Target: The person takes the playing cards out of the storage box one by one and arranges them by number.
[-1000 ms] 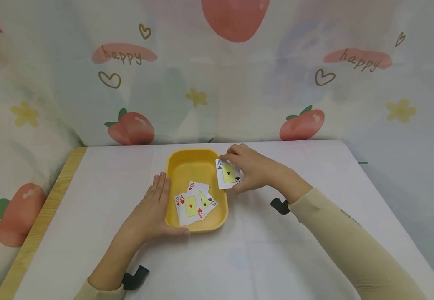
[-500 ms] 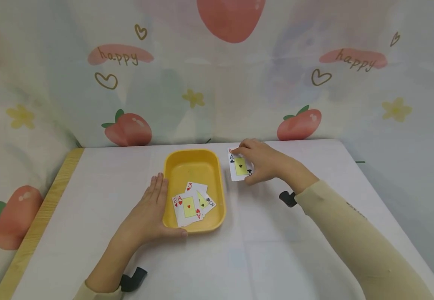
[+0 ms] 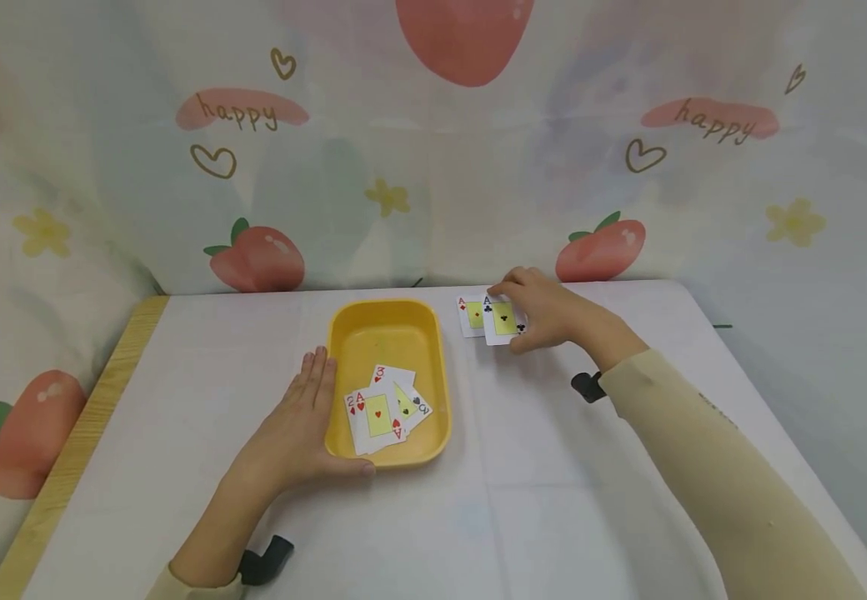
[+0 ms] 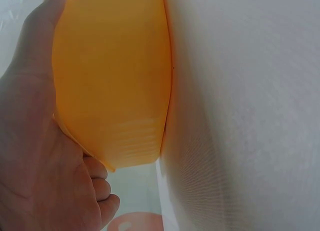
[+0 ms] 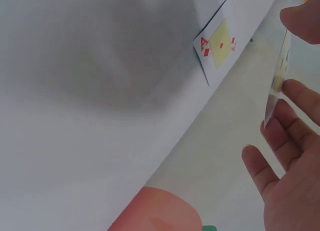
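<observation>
My right hand (image 3: 546,312) pinches an ace of clubs (image 3: 504,325) by its edges, above the white tabletop right of the yellow tray (image 3: 379,337). Behind that card, partly covered by it, an ace of diamonds (image 3: 469,315) lies face up on the table. The right wrist view shows the clubs card (image 5: 276,83) almost edge-on, apart from the diamonds card (image 5: 217,43). Along the tray's left side rests my left hand (image 3: 291,437), fingers straight, thumb at the near rim. Inside the tray, an ace of hearts (image 3: 378,415) overlaps several other face-up cards.
The white tabletop (image 3: 553,500) ends at a patterned cloth backdrop (image 3: 433,233) behind the tray. A wooden edge strip (image 3: 66,450) runs down the left side. Black wrist pieces (image 3: 267,560) show beneath both wrists.
My right hand has carried the ace of clubs from the tray's right rim further right and back. The ace of diamonds on the table has come into view. The left hand stays at the tray.
</observation>
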A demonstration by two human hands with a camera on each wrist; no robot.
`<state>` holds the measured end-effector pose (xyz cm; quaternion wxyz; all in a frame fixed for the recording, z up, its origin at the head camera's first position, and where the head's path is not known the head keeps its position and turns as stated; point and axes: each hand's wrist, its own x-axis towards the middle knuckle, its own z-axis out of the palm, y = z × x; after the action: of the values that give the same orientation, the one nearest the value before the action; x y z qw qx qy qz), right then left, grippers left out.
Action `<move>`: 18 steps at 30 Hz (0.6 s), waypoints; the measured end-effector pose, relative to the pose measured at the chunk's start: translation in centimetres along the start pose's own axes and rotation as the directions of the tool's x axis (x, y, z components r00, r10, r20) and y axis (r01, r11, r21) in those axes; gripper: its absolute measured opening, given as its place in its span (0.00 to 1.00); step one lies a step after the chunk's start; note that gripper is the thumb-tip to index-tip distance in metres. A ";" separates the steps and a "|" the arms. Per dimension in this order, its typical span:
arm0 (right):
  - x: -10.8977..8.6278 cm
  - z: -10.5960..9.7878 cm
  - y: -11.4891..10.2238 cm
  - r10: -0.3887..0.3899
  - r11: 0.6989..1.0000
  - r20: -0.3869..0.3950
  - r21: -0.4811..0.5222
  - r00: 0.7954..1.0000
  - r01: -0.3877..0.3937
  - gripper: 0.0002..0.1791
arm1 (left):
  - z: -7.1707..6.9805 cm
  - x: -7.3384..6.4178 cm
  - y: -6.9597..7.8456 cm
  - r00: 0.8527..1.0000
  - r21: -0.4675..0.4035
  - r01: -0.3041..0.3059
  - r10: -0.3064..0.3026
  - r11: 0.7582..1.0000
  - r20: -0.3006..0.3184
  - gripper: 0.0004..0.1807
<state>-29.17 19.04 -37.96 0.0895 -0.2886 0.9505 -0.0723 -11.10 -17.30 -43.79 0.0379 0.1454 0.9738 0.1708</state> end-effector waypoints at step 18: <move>1.1 0.1 3.4 0.019 1.000 0.026 -0.010 0.999 -0.019 0.45 | 0.0 0.1 0.1 1.000 0.001 0.003 -0.003 1.000 -0.001 0.83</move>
<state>-31.82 21.21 -38.83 0.1013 -0.2811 0.9522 -0.0632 -11.18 -17.13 -43.72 0.0374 0.1438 0.9741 0.1703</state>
